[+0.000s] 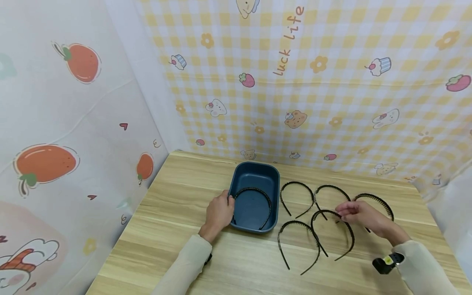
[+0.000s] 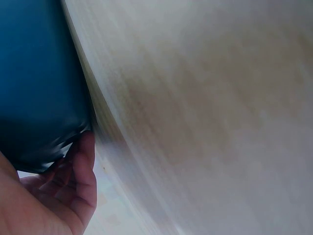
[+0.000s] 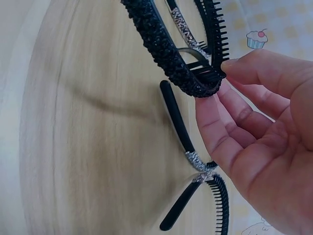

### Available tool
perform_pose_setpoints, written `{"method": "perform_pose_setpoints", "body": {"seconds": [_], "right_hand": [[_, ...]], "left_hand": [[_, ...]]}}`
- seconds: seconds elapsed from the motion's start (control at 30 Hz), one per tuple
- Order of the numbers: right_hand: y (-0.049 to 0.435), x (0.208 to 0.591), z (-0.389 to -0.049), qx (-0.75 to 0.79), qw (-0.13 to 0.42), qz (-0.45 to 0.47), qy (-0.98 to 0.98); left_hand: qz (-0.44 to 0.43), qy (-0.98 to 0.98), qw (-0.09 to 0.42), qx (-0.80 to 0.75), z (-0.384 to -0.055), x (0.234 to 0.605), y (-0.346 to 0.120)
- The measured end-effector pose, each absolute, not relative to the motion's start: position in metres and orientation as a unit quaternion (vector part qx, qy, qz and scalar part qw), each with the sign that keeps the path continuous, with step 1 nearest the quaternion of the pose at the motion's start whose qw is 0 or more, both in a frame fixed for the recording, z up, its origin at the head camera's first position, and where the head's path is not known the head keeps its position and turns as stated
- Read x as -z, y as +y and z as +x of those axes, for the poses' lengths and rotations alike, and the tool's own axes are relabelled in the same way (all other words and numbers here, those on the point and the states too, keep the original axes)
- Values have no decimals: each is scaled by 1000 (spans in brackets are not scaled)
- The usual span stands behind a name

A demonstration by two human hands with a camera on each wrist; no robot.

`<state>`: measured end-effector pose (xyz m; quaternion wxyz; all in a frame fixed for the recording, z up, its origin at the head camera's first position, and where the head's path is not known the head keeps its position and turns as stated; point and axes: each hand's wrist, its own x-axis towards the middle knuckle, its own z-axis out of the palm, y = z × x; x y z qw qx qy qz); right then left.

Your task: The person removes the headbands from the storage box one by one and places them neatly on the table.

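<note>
My left hand (image 1: pixel 218 214) grips the left wall of a dark blue plastic box (image 1: pixel 275 196), its thumb over the rim. In the left wrist view, curled fingers (image 2: pixel 85 181) reach under the box's edge. One toothed black headband (image 1: pixel 270 203) lies inside the box. With thumb and fingertips my right hand (image 1: pixel 365 217) pinches another black headband (image 1: pixel 352 238) by its band. The right wrist view shows this headband's rough, glittery outer face (image 3: pixel 155 44) and inner comb teeth. It appears raised over the table, overlapping its neighbours in the head view.
More black headbands lie right of the box: a back-row headband (image 1: pixel 296 182), a second one (image 1: pixel 330 186), one at the far right (image 1: pixel 380 199) and a front one (image 1: pixel 295 222). All are on a wooden table (image 1: pixel 155 229). A checked cloth (image 1: pixel 265 102) hangs behind.
</note>
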<state>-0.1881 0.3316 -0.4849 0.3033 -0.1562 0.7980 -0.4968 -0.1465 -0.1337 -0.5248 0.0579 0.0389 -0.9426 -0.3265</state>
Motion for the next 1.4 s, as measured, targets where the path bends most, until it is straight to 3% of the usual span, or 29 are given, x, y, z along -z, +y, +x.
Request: {"method": "perform_pose_setpoints", "body": {"seconds": [1.4], "right_hand": [[360,506,-170,512,333,-169,774]], "left_hand": [[37,-943,58,325,-147,526,-135]]}}
